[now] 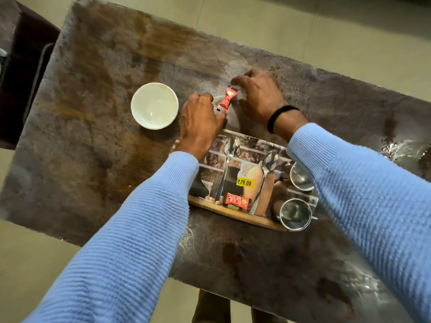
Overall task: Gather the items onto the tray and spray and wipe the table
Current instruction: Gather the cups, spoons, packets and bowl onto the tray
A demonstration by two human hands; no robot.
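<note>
A small red sachet lies on the brown table between my two hands, just beyond the tray. My left hand pinches its near end, and my right hand pinches its far end with curled fingers. The tray carries two steel spoons, a second red sachet and two steel cups. A white bowl stands on the table left of my left hand.
The table is a worn brown slab with pale smears. A dark chair stands at its far left end. Pale floor surrounds the table, and wet glare shows near the right edge.
</note>
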